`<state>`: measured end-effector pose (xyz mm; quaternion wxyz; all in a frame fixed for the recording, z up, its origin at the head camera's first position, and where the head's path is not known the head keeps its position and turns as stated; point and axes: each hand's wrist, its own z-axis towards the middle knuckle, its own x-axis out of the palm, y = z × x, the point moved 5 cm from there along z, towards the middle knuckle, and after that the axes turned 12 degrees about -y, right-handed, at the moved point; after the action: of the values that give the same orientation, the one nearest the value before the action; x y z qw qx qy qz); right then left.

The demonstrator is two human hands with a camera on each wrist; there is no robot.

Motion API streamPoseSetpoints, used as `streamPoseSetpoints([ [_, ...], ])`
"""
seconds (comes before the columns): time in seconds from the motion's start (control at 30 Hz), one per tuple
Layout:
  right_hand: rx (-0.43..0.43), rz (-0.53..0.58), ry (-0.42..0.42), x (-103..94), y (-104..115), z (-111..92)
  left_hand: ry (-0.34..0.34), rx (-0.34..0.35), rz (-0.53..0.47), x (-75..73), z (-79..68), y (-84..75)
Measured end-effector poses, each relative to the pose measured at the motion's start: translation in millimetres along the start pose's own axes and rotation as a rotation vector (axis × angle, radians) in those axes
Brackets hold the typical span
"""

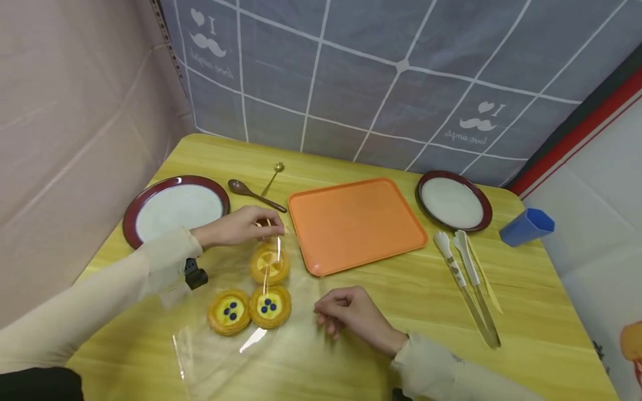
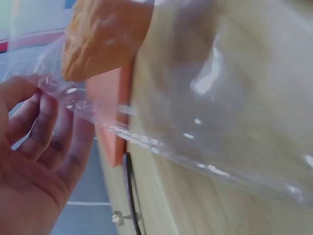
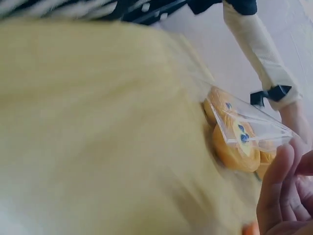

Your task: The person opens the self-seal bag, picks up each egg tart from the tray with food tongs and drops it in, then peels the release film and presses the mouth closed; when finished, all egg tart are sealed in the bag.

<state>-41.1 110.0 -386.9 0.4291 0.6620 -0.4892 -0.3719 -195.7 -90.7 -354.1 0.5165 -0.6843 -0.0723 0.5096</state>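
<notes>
My left hand [image 1: 246,225] pinches the edge of a clear plastic bag [image 2: 210,117], lifting it above the table. Three round egg tarts are under or inside the film. Two tarts with dark blue berries lie side by side, the left tart [image 1: 229,312] and the right tart [image 1: 270,306]; a tart with an orange, wedge-patterned top [image 1: 270,264] lies just behind. To their right my right hand [image 1: 353,317] hovers with loosely curled fingers. In the right wrist view, the lifted film overlaps its fingertips [image 3: 283,161], with the left hand behind.
An orange tray [image 1: 356,225] lies beyond the hands, with a brown wooden spoon [image 1: 256,195] and small gold spoon [image 1: 273,178] at its left. Red-rimmed plates stand left [image 1: 180,211] and right [image 1: 451,201]. Tongs [image 1: 468,284] and a blue cup [image 1: 526,227] are at the right.
</notes>
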Motion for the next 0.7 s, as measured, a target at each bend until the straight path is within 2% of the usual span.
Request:
streamPoseSetpoints([
  [0.07, -0.061, -0.057, -0.036, -7.0, 10.5, -2.2, -0.066, -0.014, -0.034, -7.0, -2.3, -2.4],
  [0.17, -0.19, -0.199, -0.13, -18.0, 31.0, -6.9, -0.171, -0.018, -0.082, -15.8, -5.6, -7.4],
  [0.27, -0.347, -0.347, -0.251, -29.4, 51.8, -12.7, -0.268, 0.005, -0.14, -22.4, -10.4, -15.2],
  [0.33, -0.462, -0.401, -0.323, -37.5, 63.7, -16.1, -0.329, 0.025, -0.171, -26.5, -15.3, -25.0],
  [0.43, -0.647, -0.415, -0.415, -51.0, 78.6, -19.5, -0.418, 0.069, -0.235, -31.9, -24.9, -45.7],
  [0.53, -0.794, -0.39, -0.493, -67.3, 87.5, -19.1, -0.516, 0.128, -0.3, -36.8, -35.1, -69.7],
  [0.7, -0.999, -0.364, -0.595, -90.9, 95.2, -16.3, -0.641, 0.297, -0.37, -37.7, -45.9, -99.8],
])
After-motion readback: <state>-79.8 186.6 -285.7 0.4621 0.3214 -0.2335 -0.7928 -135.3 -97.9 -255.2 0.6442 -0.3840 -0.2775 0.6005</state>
